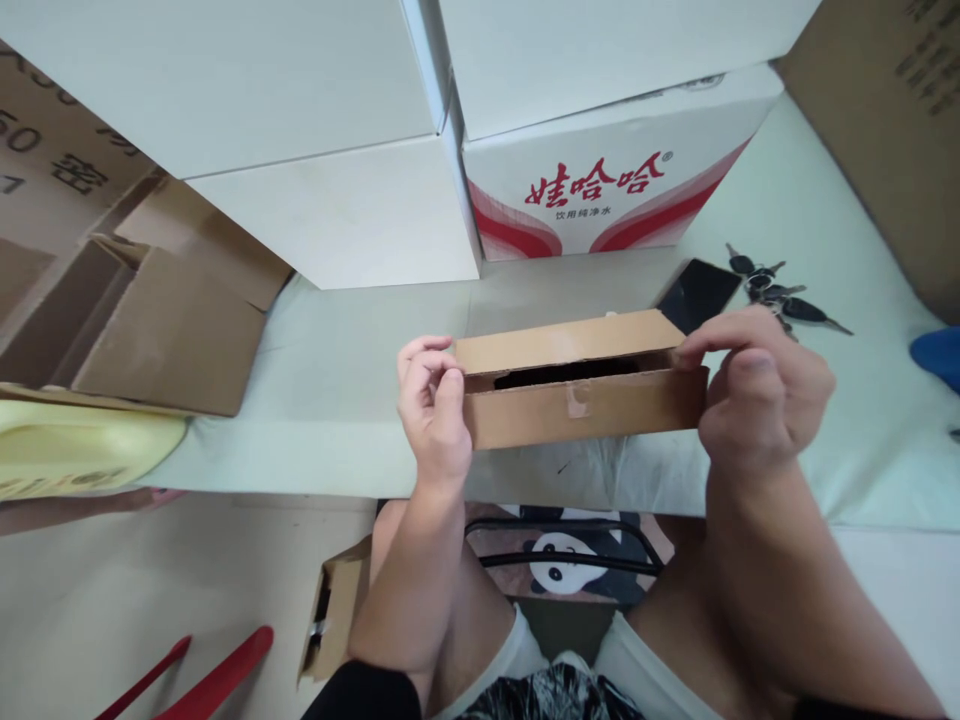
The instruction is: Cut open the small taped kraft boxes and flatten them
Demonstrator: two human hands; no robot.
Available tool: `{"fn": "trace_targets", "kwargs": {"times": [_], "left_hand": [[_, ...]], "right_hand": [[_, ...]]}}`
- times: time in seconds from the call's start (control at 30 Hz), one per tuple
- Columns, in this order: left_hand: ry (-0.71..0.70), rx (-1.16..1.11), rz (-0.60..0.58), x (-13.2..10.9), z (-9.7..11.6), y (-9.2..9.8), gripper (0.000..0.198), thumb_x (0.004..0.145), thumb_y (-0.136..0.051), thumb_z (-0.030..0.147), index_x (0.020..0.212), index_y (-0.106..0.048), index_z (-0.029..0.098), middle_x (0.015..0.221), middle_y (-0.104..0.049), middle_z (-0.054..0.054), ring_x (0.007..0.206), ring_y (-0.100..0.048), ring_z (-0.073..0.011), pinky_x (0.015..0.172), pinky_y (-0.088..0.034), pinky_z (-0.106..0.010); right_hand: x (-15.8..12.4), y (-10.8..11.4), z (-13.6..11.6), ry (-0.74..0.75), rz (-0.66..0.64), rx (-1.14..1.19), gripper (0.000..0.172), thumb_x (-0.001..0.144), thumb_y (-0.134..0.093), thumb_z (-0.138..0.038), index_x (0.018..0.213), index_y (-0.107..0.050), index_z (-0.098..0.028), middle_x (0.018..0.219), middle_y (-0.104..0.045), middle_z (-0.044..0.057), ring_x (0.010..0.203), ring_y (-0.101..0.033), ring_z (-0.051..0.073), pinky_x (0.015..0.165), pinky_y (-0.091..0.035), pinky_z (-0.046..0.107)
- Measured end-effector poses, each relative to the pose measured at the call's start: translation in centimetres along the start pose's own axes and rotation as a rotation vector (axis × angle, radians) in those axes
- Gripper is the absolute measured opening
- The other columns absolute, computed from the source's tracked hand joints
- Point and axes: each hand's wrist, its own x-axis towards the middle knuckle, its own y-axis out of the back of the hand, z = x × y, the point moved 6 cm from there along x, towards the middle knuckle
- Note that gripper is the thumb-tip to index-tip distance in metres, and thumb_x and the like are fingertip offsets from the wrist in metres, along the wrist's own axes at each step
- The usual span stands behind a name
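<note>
A small brown cardboard box (585, 410) is held up at the front of the pale green surface, with its long side facing me. Its lid flap (562, 338) stands slightly raised, leaving a dark gap along the front edge; what lies inside cannot be made out. A piece of clear tape (578, 400) sticks to the middle of the front wall. My left hand (435, 415) is closed on the box's left end, thumb and fingers at its corner. At the right end, my right hand (761, 390) grips the other corner, its index finger by the flap.
Behind the box lie a black phone (701, 292) and several keys (780, 290). White cartons (330, 220) and a red-and-white carton (600, 190) stand at the back. Open cardboard boxes (172, 330) and a yellow container (90, 445) are at left. Another cardboard box (341, 610) sits below, near my leg.
</note>
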Motion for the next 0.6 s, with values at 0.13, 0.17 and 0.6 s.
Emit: {"fn": "trace_targets", "kwargs": {"times": [0.13,0.17,0.6], "left_hand": [[-0.024,-0.017,0.092,-0.3,-0.1,0.6,0.03,0.09,-0.053,0.033,0.066,-0.041,0.021,0.11,-0.06,-0.007,0.109,-0.064,-0.0225,0.092,-0.056,-0.041],[-0.038,0.009,0.073,-0.4,-0.1,0.5,0.032,0.091,-0.053,0.034,0.065,-0.041,0.02,0.112,-0.062,-0.007,0.111,-0.065,-0.0225,0.093,-0.057,-0.042],[-0.072,0.059,-0.301,-0.1,-0.6,-0.8,0.054,0.1,-0.042,0.06,0.093,-0.08,0.023,0.145,-0.059,-0.009,0.138,-0.055,-0.0317,0.115,-0.049,-0.053]], "right_hand": [[0.1,0.3,-0.5,0.002,-0.028,-0.022,0.036,0.095,-0.052,-0.036,0.067,-0.07,-0.023,0.057,-0.063,0.003,0.054,-0.054,0.017,0.053,-0.035,0.034],[0.0,0.4,-0.4,-0.026,-0.037,-0.054,0.037,0.095,-0.052,-0.036,0.067,-0.071,-0.023,0.058,-0.065,0.003,0.052,-0.054,0.016,0.051,-0.035,0.033],[-0.4,0.5,1.2,-0.169,-0.027,0.102,0.032,0.091,-0.055,-0.036,0.069,-0.076,-0.024,0.055,-0.069,0.003,0.066,-0.069,0.023,0.097,-0.051,0.048]]}}
